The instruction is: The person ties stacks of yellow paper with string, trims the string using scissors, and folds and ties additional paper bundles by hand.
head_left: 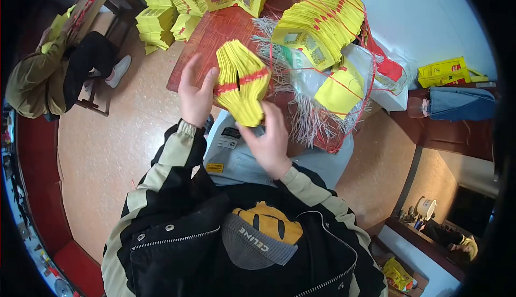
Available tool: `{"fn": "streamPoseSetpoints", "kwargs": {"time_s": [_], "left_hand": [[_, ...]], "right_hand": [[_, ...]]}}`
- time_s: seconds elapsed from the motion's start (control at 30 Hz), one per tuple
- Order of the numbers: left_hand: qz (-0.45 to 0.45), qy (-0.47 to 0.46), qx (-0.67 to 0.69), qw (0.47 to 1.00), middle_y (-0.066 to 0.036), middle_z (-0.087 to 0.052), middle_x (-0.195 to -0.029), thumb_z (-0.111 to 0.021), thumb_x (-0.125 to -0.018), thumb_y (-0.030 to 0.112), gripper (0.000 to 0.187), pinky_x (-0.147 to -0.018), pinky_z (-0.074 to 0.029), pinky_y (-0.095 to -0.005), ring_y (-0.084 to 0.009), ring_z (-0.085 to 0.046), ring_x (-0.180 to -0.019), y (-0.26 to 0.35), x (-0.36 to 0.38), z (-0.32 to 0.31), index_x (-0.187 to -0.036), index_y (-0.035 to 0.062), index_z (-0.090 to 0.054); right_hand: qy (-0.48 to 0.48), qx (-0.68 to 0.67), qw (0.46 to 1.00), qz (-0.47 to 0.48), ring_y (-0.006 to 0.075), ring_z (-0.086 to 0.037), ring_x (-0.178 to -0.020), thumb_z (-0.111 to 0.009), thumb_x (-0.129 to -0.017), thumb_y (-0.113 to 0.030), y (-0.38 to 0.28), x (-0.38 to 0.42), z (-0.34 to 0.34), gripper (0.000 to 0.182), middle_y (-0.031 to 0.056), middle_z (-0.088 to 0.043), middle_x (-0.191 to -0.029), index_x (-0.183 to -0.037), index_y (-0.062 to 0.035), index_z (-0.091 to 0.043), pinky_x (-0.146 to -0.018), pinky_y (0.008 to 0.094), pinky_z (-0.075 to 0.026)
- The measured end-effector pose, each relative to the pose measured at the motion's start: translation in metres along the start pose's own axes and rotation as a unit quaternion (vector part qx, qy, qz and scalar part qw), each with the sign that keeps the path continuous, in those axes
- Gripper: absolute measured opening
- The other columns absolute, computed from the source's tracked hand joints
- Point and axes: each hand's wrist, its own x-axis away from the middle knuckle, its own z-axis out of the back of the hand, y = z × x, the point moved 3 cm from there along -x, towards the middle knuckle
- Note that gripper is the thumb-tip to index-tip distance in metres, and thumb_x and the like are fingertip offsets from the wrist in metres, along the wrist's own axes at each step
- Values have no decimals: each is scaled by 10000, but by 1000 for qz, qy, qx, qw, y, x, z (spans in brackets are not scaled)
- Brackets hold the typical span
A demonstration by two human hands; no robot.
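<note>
In front of me a bundle of folded yellow cards (244,66) with a red band across its middle is fanned out, a dark slit showing at its centre. My right hand (270,142) grips the bundle's lower right edge, with the fingers partly hidden behind it. At its left side, my left hand (195,94) has thumb and fingers apart, the thumb close to the cards. Beneath lies a red wooden table (196,44). Pale stringy fringe (309,117) and red cords cover its right part, beside a loose yellow piece (339,92).
Long rows of yellow folded cards (322,23) fill the table's far side. More yellow stacks (157,23) stand beyond its left edge. A seated person (40,77) works at a bench on the left. At right, folded blue jeans (461,103) lie near a yellow packet (443,72).
</note>
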Motion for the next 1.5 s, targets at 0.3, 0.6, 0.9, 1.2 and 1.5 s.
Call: {"fn": "streamPoseSetpoints", "kwargs": {"time_s": [0.3,0.6,0.9,1.2,1.5], "left_hand": [[84,-5,40,996,-262,-391,-1586,-924,-822,239,1157,-1204,-376,-461,-344,-461,-1442,41,88,-9,-1639,-50,-157],[-54,-13,-155,986,-315,-309,-1635,-833,-695,58,1211,-1267,-299,-497,-424,-341,-1544,10,80,-14,-1656,-52,-104],[-15,-128,-2,992,-210,-481,-1537,-751,-809,-65,1044,-1160,-480,-418,-309,-503,-1444,-10,-7,19,-1678,57,-185],[-101,-70,-231,965,-192,-537,-1493,-900,-776,96,968,-1162,-451,-433,-331,-539,-1396,9,0,9,-1598,36,-393],[-106,-85,-182,974,-185,-605,-1437,-903,-762,82,869,-1122,-491,-428,-355,-599,-1337,-7,-8,25,-1530,49,-498]], "right_hand": [[7,30,998,57,413,-627,-1192,-664,-804,-24,28,-40,11,425,201,-672,-1237,-1227,-6,-689,-1030,496,-501],[-163,147,973,68,331,-663,-1119,-681,-864,-128,68,-96,-9,321,147,-742,-1066,-1178,-77,-729,-992,488,-426],[-107,-5,994,3,281,-746,-715,-795,-902,-139,68,-56,-9,281,186,-772,-864,-1131,21,-764,-705,393,-574],[-34,-17,999,8,257,-703,-928,-740,-962,-151,51,-116,22,327,115,-719,-1002,-1283,-84,-738,-848,388,-546],[-47,185,940,282,268,-649,-947,-764,-880,-198,43,-163,20,132,32,-701,-892,-992,-149,-814,-876,422,-499]]}}
